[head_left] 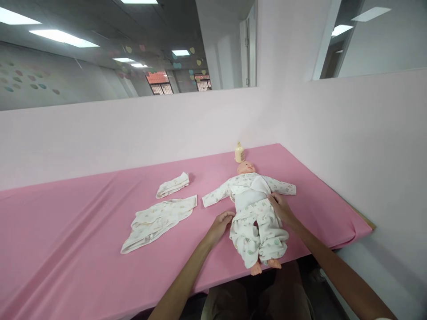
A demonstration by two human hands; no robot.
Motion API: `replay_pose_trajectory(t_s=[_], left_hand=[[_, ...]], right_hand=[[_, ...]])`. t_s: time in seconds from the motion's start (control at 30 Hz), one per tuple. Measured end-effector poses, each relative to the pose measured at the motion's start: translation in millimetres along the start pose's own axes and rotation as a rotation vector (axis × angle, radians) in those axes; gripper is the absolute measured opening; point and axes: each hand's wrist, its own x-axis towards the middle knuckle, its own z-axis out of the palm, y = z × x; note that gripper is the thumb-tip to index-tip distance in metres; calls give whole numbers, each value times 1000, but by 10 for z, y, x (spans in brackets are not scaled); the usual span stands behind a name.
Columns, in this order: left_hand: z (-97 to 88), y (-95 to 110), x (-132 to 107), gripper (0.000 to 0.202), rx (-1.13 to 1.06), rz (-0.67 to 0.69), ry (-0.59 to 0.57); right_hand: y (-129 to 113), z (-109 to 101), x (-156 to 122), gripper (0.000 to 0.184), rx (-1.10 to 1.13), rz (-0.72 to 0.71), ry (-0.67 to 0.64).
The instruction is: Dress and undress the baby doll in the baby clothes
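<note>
A baby doll (246,167) lies on its back on the pink-covered table, head toward the wall and bare feet at the front edge. It wears a white patterned baby shirt (245,181), its front partly folded over, and loose matching baby trousers (258,231). A plain white band shows across its belly. My left hand (220,226) is at the left side of the trouser waist, fingers curled and pinching its edge. On the opposite side, my right hand (280,208) has its fingers closed at the waist edge, just below the shirt hem; the fingertips are partly hidden.
Left of the doll lie a spread white patterned garment (160,222) and a smaller folded cloth (172,185). A cream pump bottle (239,153) stands behind the doll's head. Pink cloth (83,240) covers the table, with walls behind and at right.
</note>
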Motion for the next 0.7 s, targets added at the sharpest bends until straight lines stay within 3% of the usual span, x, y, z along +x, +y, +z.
replay_pose_trajectory(t_s=[0.1,0.3,0.57,0.63,0.7], left_hand=[[-7,-87,34,24,-40,-4,-82],[-18,-145,74,14,-31,38,-78],[51,-129,140,6,160,81,199],[15,-154,233,9,60,27,249],[-54,-169,397,16,-178,-36,304]], right_hand=[[40,-7,20,40,-13,20,18],[198,-192,-149,41,-26,129,-243],[219,-533,-309,20,75,162,-526],[222,-523,-295,21,30,159,-521],[200,-473,-273,22,-12,160,-465]])
